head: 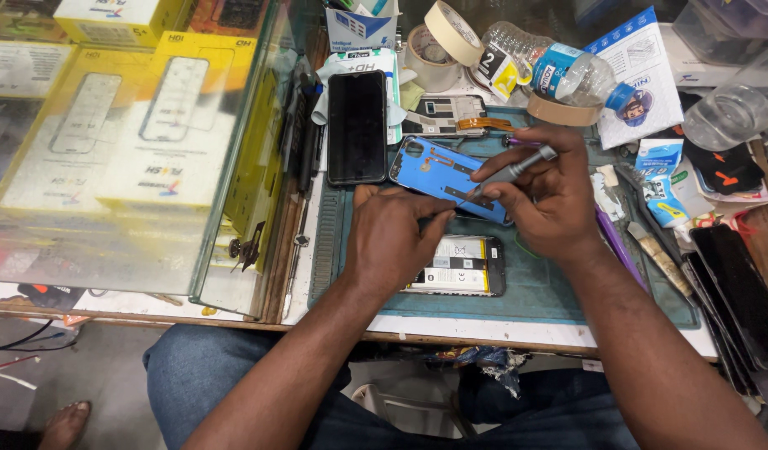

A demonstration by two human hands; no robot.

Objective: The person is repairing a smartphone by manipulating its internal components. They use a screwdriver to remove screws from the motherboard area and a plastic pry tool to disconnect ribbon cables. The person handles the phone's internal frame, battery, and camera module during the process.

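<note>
My left hand [394,242] rests on an opened phone body [463,267] that lies on a teal work mat [559,292], pressing its upper edge. My right hand [544,193] grips a slim grey screwdriver [510,172], tip pointing down toward the phone beneath my left fingers. A blue phone back cover [438,171] lies just behind both hands, partly hidden by them. A black phone screen panel [356,127] lies face up to the left of the cover.
A glass display case [125,150] with yellow boxes stands at left. Tape rolls [438,46], a lying plastic water bottle [550,71], a glue tube [663,200], a phone frame part [446,115] and flat tools [650,250] crowd the back and right.
</note>
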